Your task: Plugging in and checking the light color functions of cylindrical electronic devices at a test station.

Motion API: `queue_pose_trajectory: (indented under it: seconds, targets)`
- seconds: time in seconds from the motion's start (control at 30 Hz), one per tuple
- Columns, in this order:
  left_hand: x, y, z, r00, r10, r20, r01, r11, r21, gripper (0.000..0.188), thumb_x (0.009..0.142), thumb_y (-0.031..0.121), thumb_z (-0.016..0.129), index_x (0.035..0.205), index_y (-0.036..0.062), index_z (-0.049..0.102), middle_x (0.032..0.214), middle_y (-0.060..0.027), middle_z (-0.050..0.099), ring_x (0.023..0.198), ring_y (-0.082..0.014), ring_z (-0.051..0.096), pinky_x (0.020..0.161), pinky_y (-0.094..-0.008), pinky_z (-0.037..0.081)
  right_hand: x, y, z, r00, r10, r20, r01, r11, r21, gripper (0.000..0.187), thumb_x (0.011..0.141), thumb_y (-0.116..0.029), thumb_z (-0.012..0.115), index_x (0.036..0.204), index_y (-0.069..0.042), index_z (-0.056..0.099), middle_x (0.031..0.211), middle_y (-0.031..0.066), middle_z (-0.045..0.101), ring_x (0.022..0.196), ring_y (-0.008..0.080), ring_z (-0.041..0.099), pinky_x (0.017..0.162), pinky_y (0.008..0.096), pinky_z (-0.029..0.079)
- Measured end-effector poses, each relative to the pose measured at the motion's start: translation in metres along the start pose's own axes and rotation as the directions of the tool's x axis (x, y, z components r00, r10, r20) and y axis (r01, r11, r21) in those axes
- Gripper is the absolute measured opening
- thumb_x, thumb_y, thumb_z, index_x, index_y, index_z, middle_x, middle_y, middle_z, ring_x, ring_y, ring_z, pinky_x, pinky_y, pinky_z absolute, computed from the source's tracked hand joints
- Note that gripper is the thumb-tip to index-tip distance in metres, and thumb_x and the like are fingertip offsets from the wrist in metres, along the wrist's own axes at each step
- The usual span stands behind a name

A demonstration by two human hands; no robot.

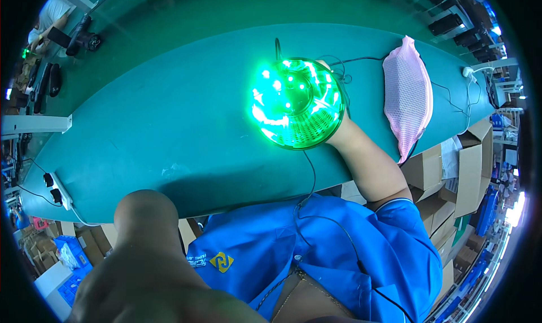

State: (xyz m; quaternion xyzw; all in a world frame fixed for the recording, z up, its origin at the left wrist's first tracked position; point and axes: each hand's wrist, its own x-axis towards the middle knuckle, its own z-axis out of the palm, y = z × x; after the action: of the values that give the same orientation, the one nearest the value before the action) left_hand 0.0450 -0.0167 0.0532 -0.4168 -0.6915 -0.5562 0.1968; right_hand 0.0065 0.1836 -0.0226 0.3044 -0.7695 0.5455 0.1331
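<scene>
Our right-hand grip (339, 132) is curled around a round, glowing green light (307, 119).

We have it over the green bench (186, 97), with a bit of finger (323, 64) peeking out at its far edge and the rest hidden behind. Our left arm (145, 215) looks dark and blurry, so we cannot tell how its grip is. Right of the light lies a pink mesh bag (407, 97).

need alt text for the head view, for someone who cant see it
A person's right hand holds a round device glowing bright green over a green table. A pink mesh item lies to its right, with open cardboard boxes beyond the table's edge. The left arm looms blurred at lower left.
</scene>
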Motion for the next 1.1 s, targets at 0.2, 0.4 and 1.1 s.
queue_pose_trajectory:
  seconds: [0.2,0.4,1.1]
  targets:
    - [0.006,0.011,-0.020,0.928,0.268,-0.258,-0.313,0.937,-0.155,0.062,0.067,0.018,0.076,0.122,0.0080,0.050,0.114,-0.0113,0.054,0.101,-0.0255,0.052,0.087,-0.0366,0.043,-0.003,-0.004,-0.005,0.997,-0.074,-0.015,0.072,0.994,-0.086,0.068,0.055,0.001,0.073,0.120,-0.009,0.054,0.113,0.0049,0.063,0.091,0.0210,0.054,0.084,0.0297,0.041]
    - [0.005,0.002,-0.011,0.997,0.050,-0.050,-0.051,0.999,-0.013,0.070,0.063,0.016,0.078,0.126,0.0076,0.047,0.119,-0.0124,0.052,0.106,-0.0268,0.051,0.090,-0.0374,0.043,0.000,-0.006,-0.005,0.988,-0.152,0.000,0.151,0.982,-0.115,0.068,0.056,0.000,0.075,0.120,-0.009,0.054,0.111,0.0058,0.063,0.091,0.0206,0.055,0.084,0.0299,0.041]
    - [-0.029,-0.044,0.022,0.976,-0.193,0.097,0.167,0.960,0.224,0.078,0.060,0.003,0.080,0.130,0.0070,0.045,0.129,-0.0137,0.051,0.116,-0.0296,0.051,0.098,-0.0377,0.041,-0.012,0.009,0.008,0.971,0.144,0.191,-0.178,0.968,0.179,0.072,0.049,0.003,0.073,0.118,-0.008,0.055,0.105,0.0061,0.063,0.086,0.0235,0.057,0.080,0.0324,0.043]
